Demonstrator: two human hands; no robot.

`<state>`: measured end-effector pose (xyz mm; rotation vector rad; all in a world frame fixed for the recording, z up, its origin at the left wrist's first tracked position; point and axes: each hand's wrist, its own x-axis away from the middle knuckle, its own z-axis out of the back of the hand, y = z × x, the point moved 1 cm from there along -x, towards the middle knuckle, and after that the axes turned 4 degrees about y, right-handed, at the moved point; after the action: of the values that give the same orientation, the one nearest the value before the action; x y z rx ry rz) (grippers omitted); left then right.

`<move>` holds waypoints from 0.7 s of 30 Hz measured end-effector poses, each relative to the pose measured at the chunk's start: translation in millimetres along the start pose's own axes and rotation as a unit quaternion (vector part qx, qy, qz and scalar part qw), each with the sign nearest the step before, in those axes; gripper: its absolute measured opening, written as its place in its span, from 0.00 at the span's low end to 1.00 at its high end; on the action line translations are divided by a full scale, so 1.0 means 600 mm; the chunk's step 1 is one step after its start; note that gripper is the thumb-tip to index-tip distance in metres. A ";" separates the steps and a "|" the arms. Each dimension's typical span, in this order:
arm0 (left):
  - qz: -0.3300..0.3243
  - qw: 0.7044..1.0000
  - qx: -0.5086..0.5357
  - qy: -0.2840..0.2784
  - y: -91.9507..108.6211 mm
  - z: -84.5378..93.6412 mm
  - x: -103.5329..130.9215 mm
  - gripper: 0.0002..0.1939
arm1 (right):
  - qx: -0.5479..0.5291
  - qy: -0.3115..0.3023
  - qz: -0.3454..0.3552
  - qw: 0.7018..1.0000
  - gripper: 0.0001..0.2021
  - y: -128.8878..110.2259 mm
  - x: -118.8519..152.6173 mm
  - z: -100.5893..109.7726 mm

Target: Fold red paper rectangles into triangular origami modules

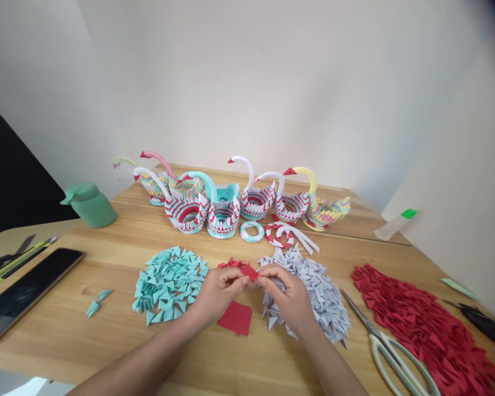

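A small folded red paper piece [249,271] is pinched between both hands above the middle of the table. My left hand [223,286] holds its left end between thumb and fingers, and my right hand [286,291] grips its right end the same way. Below them a red paper sheet [236,319] lies flat. Just behind the hands sits a small group of red folded pieces [230,263]. To the left is a pile of teal folded triangles [171,283]; a pile of pale grey ones [324,294] lies on the right, partly behind my right hand.
Several paper swans [224,217] and rings [251,231] stand at the back. Scissors [390,352] and a large red pile [421,324] lie right. A phone [28,291], a green container [91,205] and two loose teal pieces [93,308] are left.
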<state>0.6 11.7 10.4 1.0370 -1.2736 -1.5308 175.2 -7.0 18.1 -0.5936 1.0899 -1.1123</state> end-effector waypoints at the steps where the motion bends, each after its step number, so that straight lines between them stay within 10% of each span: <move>1: -0.002 1.000 0.000 -0.002 0.001 0.000 0.000 0.14 | -0.016 -0.007 -0.034 0.999 0.06 0.002 0.001 0.000; 8: -0.025 1.000 -0.016 -0.007 0.004 -0.001 0.001 0.14 | -0.083 -0.014 -0.154 0.985 0.11 0.014 0.004 -0.005; 21: 0.004 1.000 0.009 -0.014 -0.005 -0.007 0.001 0.13 | -0.096 0.011 -0.153 0.984 0.10 0.005 0.000 -0.011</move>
<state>4.0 10.0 6.9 1.0237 -1.3130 -1.5350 170.4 -5.2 12.9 -0.9256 1.1590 -1.2882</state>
